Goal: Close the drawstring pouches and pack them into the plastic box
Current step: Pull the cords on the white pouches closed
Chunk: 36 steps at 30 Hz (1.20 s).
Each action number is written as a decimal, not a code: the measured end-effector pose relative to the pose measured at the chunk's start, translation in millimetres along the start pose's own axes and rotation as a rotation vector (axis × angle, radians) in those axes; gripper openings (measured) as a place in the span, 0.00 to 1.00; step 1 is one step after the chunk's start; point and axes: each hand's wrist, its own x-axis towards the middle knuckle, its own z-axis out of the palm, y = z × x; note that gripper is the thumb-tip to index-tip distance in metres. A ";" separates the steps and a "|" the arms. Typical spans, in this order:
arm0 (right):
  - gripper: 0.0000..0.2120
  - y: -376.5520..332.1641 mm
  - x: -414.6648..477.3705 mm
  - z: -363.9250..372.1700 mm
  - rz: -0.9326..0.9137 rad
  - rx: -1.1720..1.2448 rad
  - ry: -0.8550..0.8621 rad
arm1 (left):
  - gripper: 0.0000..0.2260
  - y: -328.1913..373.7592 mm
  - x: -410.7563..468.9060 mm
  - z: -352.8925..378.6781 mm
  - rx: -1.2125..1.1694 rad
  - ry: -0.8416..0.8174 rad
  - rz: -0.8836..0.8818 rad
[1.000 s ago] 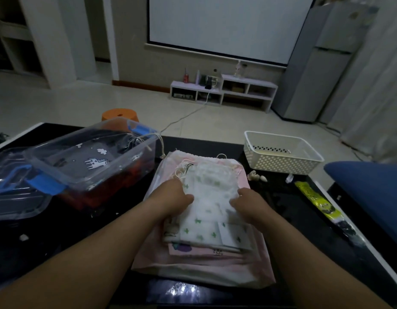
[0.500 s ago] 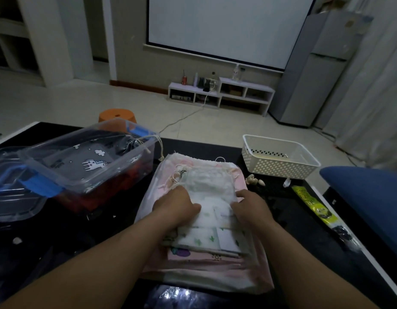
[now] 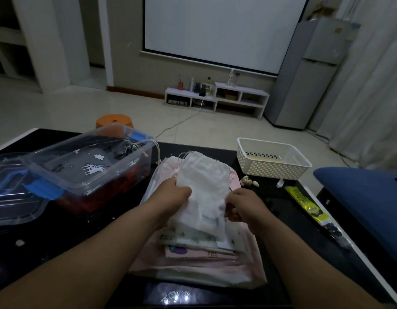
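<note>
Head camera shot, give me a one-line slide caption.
Left hand and right hand grip a white drawstring pouch atop a pouch stack, beside the partly filled plastic box.

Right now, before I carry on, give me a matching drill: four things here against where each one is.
Things: 1 white pouch; 2 plastic box; 3 white basket; 4 orange stool.
Places: A beyond the far edge of the table; B table's left side, holding a dark printed pouch; C gripped by left hand and right hand; D table's far right.
Pairs: 1-C; 2-B; 3-D; 4-A.
</note>
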 end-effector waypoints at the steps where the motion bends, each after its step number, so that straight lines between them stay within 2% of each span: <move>1: 0.09 -2.2 -3.9 -1.5 0.010 0.028 -0.033 | 0.10 -1.6 -1.9 -4.8 -0.048 -0.024 -0.045; 4: 0.09 -1.4 -10.3 -1.6 0.105 0.162 -0.144 | 0.11 -12.0 -6.9 -14.1 -0.167 -0.072 -0.152; 7: 0.14 6.1 -11.5 4.3 0.175 0.239 -0.185 | 0.14 -21.2 -19.9 -17.3 -0.193 -0.176 -0.241; 10: 0.05 11.8 -11.7 13.7 0.167 0.202 -0.149 | 0.18 -22.9 -28.4 -22.8 -0.192 -0.274 -0.305; 11: 0.07 12.9 -9.7 14.3 0.154 0.169 -0.144 | 0.16 -21.5 -25.5 -23.6 -0.225 -0.261 -0.304; 13: 0.04 12.5 -9.1 21.4 0.159 0.125 -0.172 | 0.12 -22.8 -17.2 -28.8 -0.297 -0.172 -0.264; 17: 0.11 8.3 -11.9 27.3 0.145 0.194 -0.228 | 0.08 -20.4 -6.8 -26.8 -0.279 -0.095 -0.153; 20: 0.10 4.7 -11.6 29.4 0.112 0.353 -0.193 | 0.15 -16.7 -7.9 -17.7 -0.297 -0.139 -0.138; 23: 0.14 2.8 -1.8 29.3 0.084 0.401 -0.105 | 0.20 -15.8 -4.4 -7.6 -0.294 -0.162 -0.117; 24: 0.14 2.0 -0.3 29.5 0.067 0.398 -0.085 | 0.19 -15.0 -3.4 -5.3 -0.311 -0.155 -0.114; 27: 0.11 3.0 3.0 28.6 0.027 0.357 -0.065 | 0.08 -11.3 -2.2 -2.1 -0.438 -0.095 -0.129; 31: 0.08 3.0 1.7 29.1 0.014 0.347 -0.113 | 0.09 -14.6 8.0 -3.5 -0.472 0.028 -0.116; 36: 0.13 -11.3 -1.5 29.3 0.070 0.525 -0.108 | 0.07 -19.6 11.6 -0.3 -0.461 0.062 -0.095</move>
